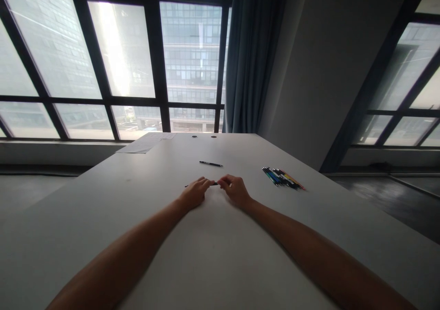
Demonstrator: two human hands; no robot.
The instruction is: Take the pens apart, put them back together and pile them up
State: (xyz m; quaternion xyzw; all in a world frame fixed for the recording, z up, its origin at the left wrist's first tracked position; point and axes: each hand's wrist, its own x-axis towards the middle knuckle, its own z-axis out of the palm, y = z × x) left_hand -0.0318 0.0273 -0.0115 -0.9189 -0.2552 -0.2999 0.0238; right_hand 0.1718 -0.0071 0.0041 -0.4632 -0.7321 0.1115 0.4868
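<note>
So both bare arms were stretched out over the plain white table (213, 255), and the left hand (195, 192) and right hand (235, 189) met over a thin dark pen (215, 184), fingers of both pinched together on it, one hand at each end, low over the table. Looked like it was mid-handling, nothing finished with it yet. A bit beyond lay a second slim black pen (211, 163) on its own. Off right sat a bunch of coloured pens (283, 178), untouched. Far back, some white paper sheets (146, 144) by the window.
</note>
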